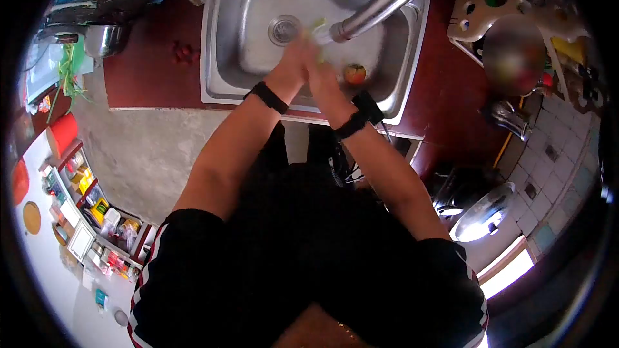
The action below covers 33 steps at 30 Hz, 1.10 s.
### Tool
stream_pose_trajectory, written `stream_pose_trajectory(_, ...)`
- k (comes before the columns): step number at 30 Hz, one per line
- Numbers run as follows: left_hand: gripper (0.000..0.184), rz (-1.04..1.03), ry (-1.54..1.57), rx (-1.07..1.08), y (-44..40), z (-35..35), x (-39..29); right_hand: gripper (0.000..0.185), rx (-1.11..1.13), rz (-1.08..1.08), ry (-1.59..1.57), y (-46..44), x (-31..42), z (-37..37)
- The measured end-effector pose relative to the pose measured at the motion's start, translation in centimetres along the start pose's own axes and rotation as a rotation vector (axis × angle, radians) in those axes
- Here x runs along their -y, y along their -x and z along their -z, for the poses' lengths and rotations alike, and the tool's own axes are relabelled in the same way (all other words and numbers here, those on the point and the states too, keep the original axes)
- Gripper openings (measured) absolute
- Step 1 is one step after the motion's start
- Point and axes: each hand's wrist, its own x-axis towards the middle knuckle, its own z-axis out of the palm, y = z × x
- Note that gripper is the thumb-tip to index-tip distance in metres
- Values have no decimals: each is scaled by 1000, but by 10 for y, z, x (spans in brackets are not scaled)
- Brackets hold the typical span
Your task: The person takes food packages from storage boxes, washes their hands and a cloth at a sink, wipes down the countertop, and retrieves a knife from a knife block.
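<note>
Both of my hands are together over the steel sink (258, 6), close to the faucet (380, 3) tip. My left hand (294, 61) and my right hand (317, 67) press around something pale green (317, 26) that sticks out past the fingers. Motion blur hides the fingers and which hand bears the green thing. A red and yellow round item (354, 74) lies in the sink, to the right of my right hand. The drain (284, 30) is just to the left of my hands.
Small dark red pieces (185, 53) lie on the red counter left of the sink. A metal pot (105, 40) and green stalks (66, 74) are at the far left. At the right are a beige rack (459, 9) and a glass lid (482, 214).
</note>
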Motion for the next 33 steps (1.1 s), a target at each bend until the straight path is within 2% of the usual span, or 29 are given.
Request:
stream_pose_trajectory(1,36,219,346,-27,1,-10,-20,39,-20,99,39,-4,-21,2)
stream_pose_trajectory(3,35,182,345,-54,-3,-8,-18,41,-67,275,190,-28,-72,17)
stream_pose_trajectory(4,35,162,342,-64,-5,-10,-18,40,-47,210,228,-36,-68,26)
stream_pose_trajectory(5,34,265,289,-130,-2,-18,-25,40,-25,146,267,-44,-63,35)
stream_pose_trajectory(7,32,475,183,-265,14,-40,-40,36,105,-281,202,-38,1,42)
stream_pose_trajectory(10,28,431,286,-48,5,-17,-16,32,156,42,447,-27,-11,42)
stream_pose_trajectory(12,20,161,-181,227,-22,51,34,28,187,163,457,-14,-14,40)
stream_pose_trajectory(13,19,201,-185,218,-24,54,34,27,204,225,462,-7,-14,41)
stream_pose_trajectory(14,18,241,-190,209,-25,56,34,25,258,197,435,1,-7,43)
stream_pose_trajectory(16,22,672,261,-102,-9,12,-15,23,363,142,380,11,21,47)
stream_pose_trajectory(18,23,297,-368,134,-4,19,-15,23,326,122,207,3,32,56)
stream_pose_trajectory(20,24,699,15,-348,-1,1,-24,24,267,55,156,-12,37,70)
stream_pose_trajectory(22,39,735,-95,-267,8,-8,-31,25,189,-62,224,-38,39,86)
stream_pose_trajectory(23,43,759,-157,-231,17,-26,-43,26,187,-73,140,-49,26,91)
stream_pose_trajectory(24,47,783,-221,-195,21,-36,-51,26,218,-69,196,-58,13,95)
stream_pose_trajectory(25,52,758,-320,-15,20,-30,-45,26,248,-65,253,-66,2,97)
stream_pose_trajectory(26,51,761,-369,23,19,-32,-43,26,278,-61,312,-66,9,94)
stream_pose_trajectory(28,48,765,-465,103,16,-39,-39,26,129,-18,613,-65,28,98)
stream_pose_trajectory(29,41,745,-336,25,17,-42,-40,26,53,1,762,-63,39,97)
stream_pose_trajectory(31,34,665,-51,-93,9,-40,-26,35,-240,90,583,-96,15,125)
stream_pose_trajectory(32,30,621,91,-152,6,-41,-20,42,-231,267,361,-145,-27,166)
stream_pose_trajectory(33,21,584,216,-198,14,-61,-37,41,-264,304,284,-162,-29,178)
